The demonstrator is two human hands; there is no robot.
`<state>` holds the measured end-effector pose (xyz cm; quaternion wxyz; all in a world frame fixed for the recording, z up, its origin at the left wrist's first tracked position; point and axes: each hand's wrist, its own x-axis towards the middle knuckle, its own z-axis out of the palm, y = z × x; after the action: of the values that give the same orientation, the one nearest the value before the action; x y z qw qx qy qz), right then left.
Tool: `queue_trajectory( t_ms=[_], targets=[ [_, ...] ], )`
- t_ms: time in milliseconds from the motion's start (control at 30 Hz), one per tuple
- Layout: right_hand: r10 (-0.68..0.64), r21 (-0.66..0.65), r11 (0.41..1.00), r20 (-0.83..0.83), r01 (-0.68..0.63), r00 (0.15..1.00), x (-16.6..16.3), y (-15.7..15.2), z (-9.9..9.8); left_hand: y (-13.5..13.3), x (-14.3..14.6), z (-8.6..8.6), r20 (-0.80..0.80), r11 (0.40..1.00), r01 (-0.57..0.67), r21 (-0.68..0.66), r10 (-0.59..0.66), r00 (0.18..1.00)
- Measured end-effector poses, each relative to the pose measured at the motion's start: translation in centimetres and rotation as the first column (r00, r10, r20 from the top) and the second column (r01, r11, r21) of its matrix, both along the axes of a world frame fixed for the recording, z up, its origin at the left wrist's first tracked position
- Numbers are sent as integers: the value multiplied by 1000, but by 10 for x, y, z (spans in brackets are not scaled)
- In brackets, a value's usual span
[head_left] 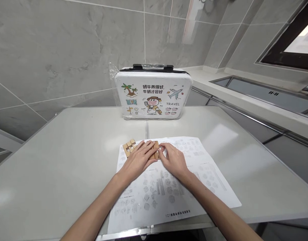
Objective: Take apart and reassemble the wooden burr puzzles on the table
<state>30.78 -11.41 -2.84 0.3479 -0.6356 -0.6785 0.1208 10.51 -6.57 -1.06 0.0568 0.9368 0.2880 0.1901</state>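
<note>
Several notched wooden puzzle pieces (128, 148) lie on a printed paper sheet, light brown in colour. My left hand (138, 160) rests flat over them with its fingers stretched out, hiding most of the middle ones. At the right end, a wooden puzzle piece (156, 154) with a small dark mark shows between my hands. The curled thumb and forefinger of my right hand (174, 159) pinch at its right end. How far each piece is joined to the others is hidden by my fingers.
The white sheet (174, 201), printed with small diagrams, reaches the front edge of the pale folding table (81, 167). A white cartoon-print case (154, 95) in clear plastic stands at the back. A counter with a sink (266, 93) runs along the right.
</note>
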Motion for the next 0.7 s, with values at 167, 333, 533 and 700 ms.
queue_trajectory(
  t_ms=[167,333,533,700],
  targets=[
    [106,49,993,-7,-106,994,-1,-1,1,-3,-2,6,25,996,-68,51,67,997],
    [215,64,975,1,-215,977,-2,-3,2,-5,-3,8,97,989,-140,54,134,986],
    [352,117,928,34,-353,935,-2,-3,-1,-4,-4,8,128,970,-229,79,218,967],
    [382,105,918,26,-382,924,-2,-3,-1,-3,-5,7,160,939,-315,141,292,943]
  ],
)
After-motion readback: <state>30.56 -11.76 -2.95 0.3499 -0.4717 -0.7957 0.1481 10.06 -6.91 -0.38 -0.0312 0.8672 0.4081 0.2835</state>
